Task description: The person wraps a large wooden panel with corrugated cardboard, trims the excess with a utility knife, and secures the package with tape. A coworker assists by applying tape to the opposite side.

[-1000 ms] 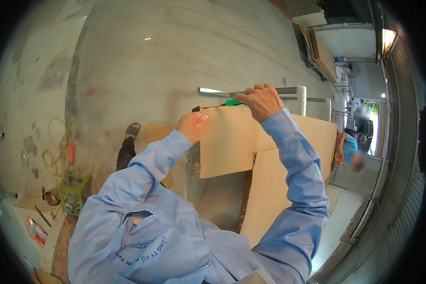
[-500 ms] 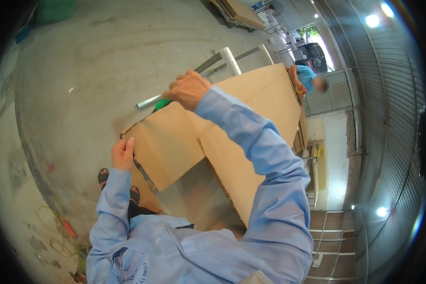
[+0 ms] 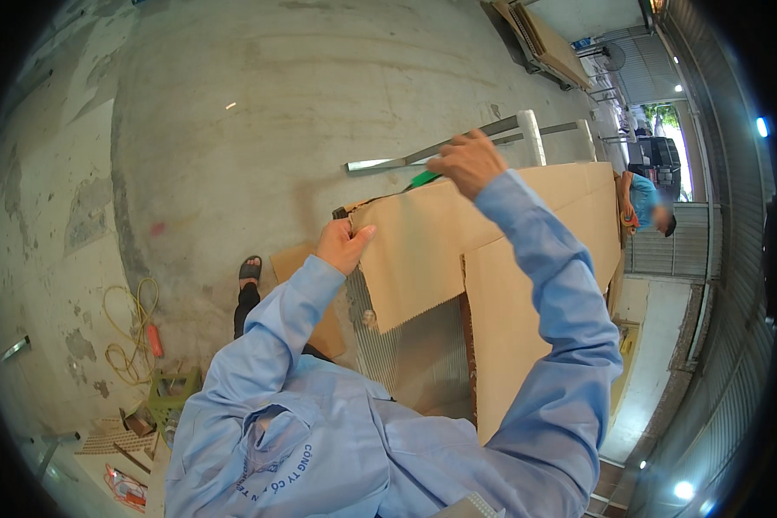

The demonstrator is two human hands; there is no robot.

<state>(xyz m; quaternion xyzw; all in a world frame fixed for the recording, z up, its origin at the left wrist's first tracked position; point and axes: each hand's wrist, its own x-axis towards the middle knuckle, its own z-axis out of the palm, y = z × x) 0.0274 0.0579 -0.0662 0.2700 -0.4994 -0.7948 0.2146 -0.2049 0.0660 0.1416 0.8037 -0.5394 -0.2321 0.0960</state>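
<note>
My right hand [image 3: 470, 166] is closed around a green-handled tool [image 3: 424, 179] with a thin dark tip. The tip lies along the far edge of a tan cardboard piece [image 3: 419, 259]; its exact kind is hard to make out. My left hand [image 3: 345, 245] pinches the near-left corner of that piece, thumb on top and fingers underneath. The lower edge of the piece is jagged. Beside it, to the right, a larger cardboard sheet [image 3: 514, 302] stretches away from me. Below the smaller piece shows a grey ribbed surface [image 3: 427, 354].
A metal frame [image 3: 527, 129] stands past the far edge. A person in blue [image 3: 641, 194] is at the sheet's far right end. Stacked boards [image 3: 548, 43] sit farther off. To the left are a yellow cord [image 3: 129, 341] and a green stool [image 3: 171, 393] on the floor.
The view has swung, so the cardboard and both hands appear farther right, and more floor shows at left. My left hand still grips the corner; my right hand still holds the green-handled tool.
</note>
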